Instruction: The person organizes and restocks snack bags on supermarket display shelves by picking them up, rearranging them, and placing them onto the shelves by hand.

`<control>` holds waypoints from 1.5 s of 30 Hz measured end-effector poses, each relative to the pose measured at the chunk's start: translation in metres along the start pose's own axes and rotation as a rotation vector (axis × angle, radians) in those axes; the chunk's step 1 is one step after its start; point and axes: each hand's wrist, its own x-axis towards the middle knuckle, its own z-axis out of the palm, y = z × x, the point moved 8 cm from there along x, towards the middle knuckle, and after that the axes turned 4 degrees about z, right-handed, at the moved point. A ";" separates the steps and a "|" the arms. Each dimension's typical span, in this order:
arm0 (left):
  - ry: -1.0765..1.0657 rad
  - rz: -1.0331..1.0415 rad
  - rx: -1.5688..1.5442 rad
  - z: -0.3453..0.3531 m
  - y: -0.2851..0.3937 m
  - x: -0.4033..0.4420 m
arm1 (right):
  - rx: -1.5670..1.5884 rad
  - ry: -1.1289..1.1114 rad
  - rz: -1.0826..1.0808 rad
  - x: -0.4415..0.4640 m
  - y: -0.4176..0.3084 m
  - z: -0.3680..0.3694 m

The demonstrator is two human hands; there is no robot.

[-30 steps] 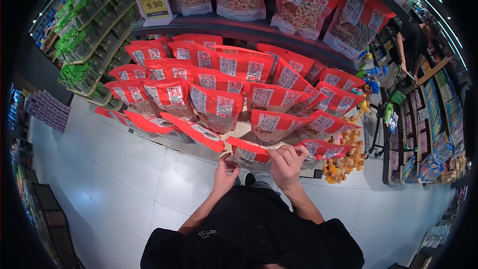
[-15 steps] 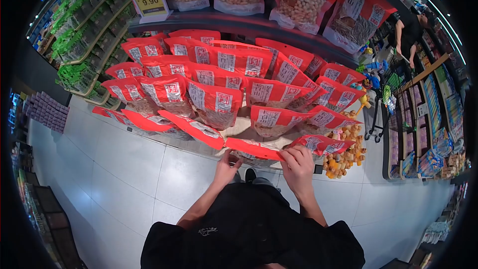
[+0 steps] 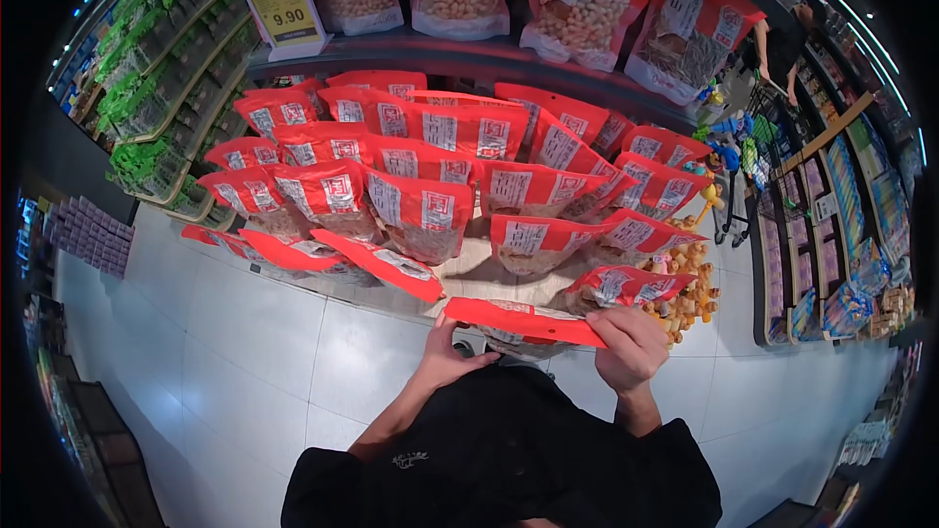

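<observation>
A red-topped snack bag (image 3: 523, 322) is held in front of my body, at the near edge of the display. My right hand (image 3: 631, 344) is closed on its top right corner. At the bag's left side, my left hand (image 3: 450, 357) grips the lower edge, with the thumb toward me and the fingertips partly hidden. Just left of it leans another red bag (image 3: 381, 266) in the front row. A further red bag (image 3: 631, 286) stands right behind my right hand. More matching bags (image 3: 421, 215) fill the rows behind.
An upper shelf (image 3: 421, 47) carries bags of nuts and a yellow price sign (image 3: 284, 8). Plush toys (image 3: 690, 279) hang at the display's right end. Further right, a person in black (image 3: 778, 44) stands by a shopping cart (image 3: 773, 161). Pale floor tiles (image 3: 245, 332) surround the display.
The held bag has come away from the front row, toward me and slightly right. Both hands moved with it, and the bag behind my right hand shows more.
</observation>
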 end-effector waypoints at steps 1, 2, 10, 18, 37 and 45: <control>0.001 0.003 0.001 -0.001 0.000 0.004 | 0.025 0.029 -0.020 0.007 -0.003 -0.007; -0.007 0.177 -0.063 0.000 0.014 0.011 | 0.051 0.057 -0.039 0.012 -0.006 -0.013; -0.097 -0.097 -0.552 0.015 0.027 0.013 | 0.314 0.219 0.452 0.006 0.038 -0.014; 0.035 -0.299 -0.840 -0.006 0.028 -0.007 | 0.948 -0.111 0.761 0.001 0.043 0.041; 0.229 -0.142 -1.045 -0.086 0.063 0.026 | 0.535 -0.071 0.594 0.151 0.158 0.054; 0.379 -0.049 -0.989 -0.092 0.074 0.054 | -0.072 0.039 0.595 0.250 0.298 0.055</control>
